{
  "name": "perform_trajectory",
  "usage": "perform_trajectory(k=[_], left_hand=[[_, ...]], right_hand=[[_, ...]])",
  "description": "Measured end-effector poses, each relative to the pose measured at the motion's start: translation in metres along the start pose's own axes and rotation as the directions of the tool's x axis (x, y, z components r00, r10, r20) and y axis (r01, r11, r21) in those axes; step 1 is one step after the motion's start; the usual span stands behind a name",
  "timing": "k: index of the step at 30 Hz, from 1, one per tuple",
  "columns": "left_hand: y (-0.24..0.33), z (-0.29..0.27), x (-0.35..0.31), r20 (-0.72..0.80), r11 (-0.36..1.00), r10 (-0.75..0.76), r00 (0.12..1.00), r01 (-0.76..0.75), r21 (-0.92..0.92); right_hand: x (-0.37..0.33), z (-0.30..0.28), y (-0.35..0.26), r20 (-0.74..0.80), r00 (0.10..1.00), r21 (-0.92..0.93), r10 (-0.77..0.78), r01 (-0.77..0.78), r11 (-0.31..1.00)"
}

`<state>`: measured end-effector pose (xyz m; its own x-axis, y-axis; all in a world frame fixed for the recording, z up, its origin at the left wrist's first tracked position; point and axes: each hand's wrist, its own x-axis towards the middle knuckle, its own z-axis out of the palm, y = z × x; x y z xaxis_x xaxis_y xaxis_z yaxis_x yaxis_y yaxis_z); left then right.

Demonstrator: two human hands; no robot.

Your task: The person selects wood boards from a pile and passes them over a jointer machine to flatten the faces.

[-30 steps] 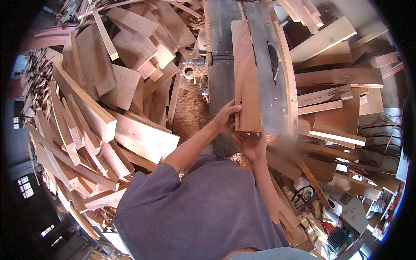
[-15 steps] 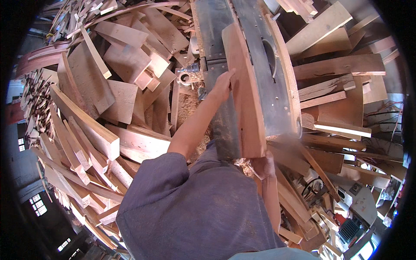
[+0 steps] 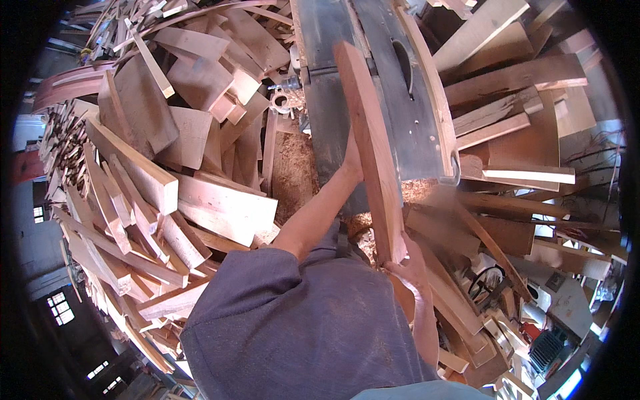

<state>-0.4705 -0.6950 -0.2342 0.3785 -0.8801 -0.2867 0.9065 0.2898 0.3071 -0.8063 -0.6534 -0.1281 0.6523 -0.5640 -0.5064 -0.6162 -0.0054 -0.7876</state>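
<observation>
A long reddish-brown wooden board point(image 3: 375, 150) slants over a dark metal machine bed point(image 3: 327, 110), its near end sticking out past the bed toward my body. A narrow edge of it now faces up. My left hand point(image 3: 354, 162) holds the board's left side around mid-length; its fingers are mostly hidden behind the wood. At the near end, my right hand point(image 3: 408, 265) grips the board's corner, with the thumb showing on the left.
Cut planks point(image 3: 223, 207) lie heaped to the left, and more boards point(image 3: 513, 123) are stacked at the right. Sawdust point(image 3: 293, 167) covers the spot beside the bed. A round metal fitting point(image 3: 280, 101) juts from the bed's left side. A motor point(image 3: 547, 350) sits at the lower right.
The board has come nearer to my body and tipped from its broad face toward its edge. My left hand has slid down its left side; my right hand has moved slightly back with the end.
</observation>
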Motion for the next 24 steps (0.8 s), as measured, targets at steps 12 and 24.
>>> perform_trajectory(k=[12,24], left_hand=[[-0.070,-0.035,-0.122,-0.458,0.787,0.079,0.886,0.226,0.574],[-0.071,-0.036,-0.019,0.125,-0.565,0.680,0.723,0.407,0.718]], right_hand=[[-0.057,0.034,0.111,-0.122,0.954,-0.559,-0.272,0.161,0.813],[-0.032,0.079,0.115,-0.179,0.929,-0.616,-0.324,0.150,0.773]])
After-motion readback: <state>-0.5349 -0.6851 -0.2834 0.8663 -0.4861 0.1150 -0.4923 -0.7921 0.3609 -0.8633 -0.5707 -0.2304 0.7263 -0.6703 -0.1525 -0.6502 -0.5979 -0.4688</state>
